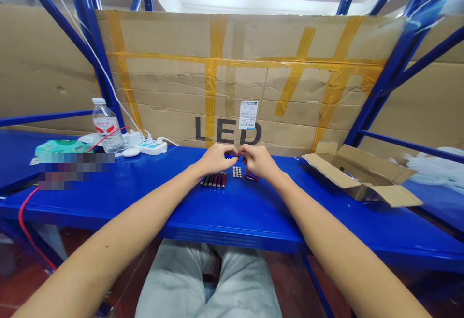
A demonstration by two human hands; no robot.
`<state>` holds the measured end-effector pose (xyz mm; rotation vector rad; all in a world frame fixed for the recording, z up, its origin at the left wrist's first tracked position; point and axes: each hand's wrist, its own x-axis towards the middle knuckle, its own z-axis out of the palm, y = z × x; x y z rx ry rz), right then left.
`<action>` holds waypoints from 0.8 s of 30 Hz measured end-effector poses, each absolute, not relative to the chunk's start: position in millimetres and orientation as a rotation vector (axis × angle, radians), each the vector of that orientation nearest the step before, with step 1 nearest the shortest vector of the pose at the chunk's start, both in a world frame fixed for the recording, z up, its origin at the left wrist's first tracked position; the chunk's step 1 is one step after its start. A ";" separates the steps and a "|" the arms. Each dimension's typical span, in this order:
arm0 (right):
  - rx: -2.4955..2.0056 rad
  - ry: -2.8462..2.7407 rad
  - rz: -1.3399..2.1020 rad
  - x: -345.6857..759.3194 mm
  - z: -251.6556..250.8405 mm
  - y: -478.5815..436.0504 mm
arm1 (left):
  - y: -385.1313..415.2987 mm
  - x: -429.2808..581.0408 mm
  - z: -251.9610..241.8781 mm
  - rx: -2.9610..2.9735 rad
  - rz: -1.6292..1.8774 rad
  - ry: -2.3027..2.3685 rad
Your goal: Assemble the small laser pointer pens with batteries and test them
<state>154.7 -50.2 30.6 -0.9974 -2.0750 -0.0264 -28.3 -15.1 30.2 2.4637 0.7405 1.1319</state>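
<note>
My left hand [217, 158] is closed, pinching a small blue metallic tube [229, 156] above the table. Opposite it, almost touching, my right hand [256, 160] is also closed at the fingertips; a bit of dark blue shows there, too small to name. Just below the hands, small round silver button cells [237, 172] lie in tidy rows. To their left, several slim coloured metal tubes [213, 180], green to red, lie side by side. Under my right hand rests a small dark blue and red piece [251, 177], partly covered.
On the blue table [232, 211], an open cardboard box [362, 178] stands right. A water bottle [108, 127], a white power strip [152, 147] and a green packet [61, 147] sit left, with cables. A large cardboard sheet [174, 86] closes off the back between blue posts.
</note>
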 end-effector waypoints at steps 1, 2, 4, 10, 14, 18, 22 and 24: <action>-0.998 -2.089 -0.036 155.7 31.1 -50.2 | -13.9 -29.0 29.8 2.469 1.111 0.735; -0.996 -2.098 -0.034 157.0 31.3 -50.0 | -12.4 -29.4 29.2 2.465 1.099 0.734; -0.992 -2.080 0.028 159.6 30.9 -49.1 | -9.3 -29.4 27.3 2.433 1.098 0.750; -0.999 -1.764 0.506 160.7 23.1 -39.6 | -1.7 -28.2 25.1 2.096 1.085 0.792; -1.011 -1.570 0.771 159.0 20.1 -30.3 | 1.8 -32.8 30.5 1.932 0.982 0.839; -1.049 -1.434 0.894 162.9 21.6 -24.6 | 6.3 -38.9 34.2 1.812 0.996 0.812; -1.047 -1.356 1.056 164.4 22.8 -25.6 | 8.7 -42.1 34.7 1.760 1.124 0.790; -1.008 -1.363 1.164 162.7 22.9 -28.0 | 8.3 -42.5 35.1 1.762 1.191 0.786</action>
